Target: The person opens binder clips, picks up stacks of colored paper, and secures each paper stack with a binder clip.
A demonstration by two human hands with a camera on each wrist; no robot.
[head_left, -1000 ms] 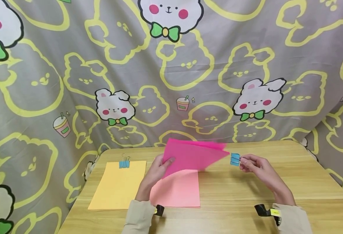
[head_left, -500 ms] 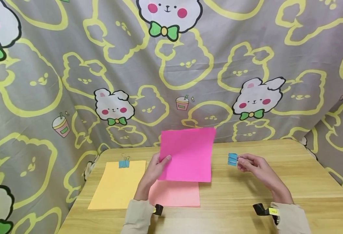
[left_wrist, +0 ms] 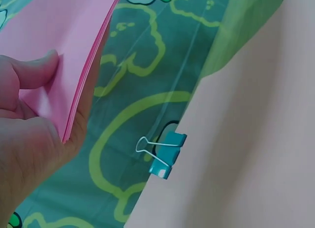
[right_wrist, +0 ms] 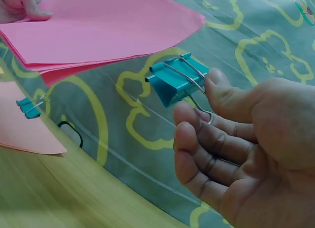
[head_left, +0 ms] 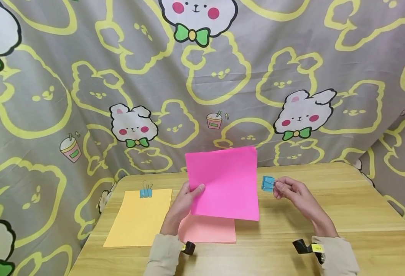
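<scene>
My left hand [head_left: 186, 201] grips a stack of bright pink paper [head_left: 223, 184] by its left edge, thumb on the front face. Several sheet edges show in the left wrist view. The stack is raised above the table, facing me. To its right, my right hand [head_left: 293, 193] pinches a blue binder clip [head_left: 268, 184] by its wire handles. The clip [right_wrist: 179, 78] is apart from the paper; its mouth points at the stack in the right wrist view. Below the bright pink stack lies light pink paper [head_left: 209, 230], its far part hidden in the head view.
Yellow paper [head_left: 140, 218] lies at the left of the wooden table [head_left: 292, 230], a blue binder clip [head_left: 145, 193] on its far edge. Another blue clip [right_wrist: 28, 108] sits on the light pink paper. A patterned curtain [head_left: 175, 88] hangs behind the table.
The bright pink stack has swung from a tilted, fanned position to face me squarely. My right hand with the binder clip has moved left, closer to the paper.
</scene>
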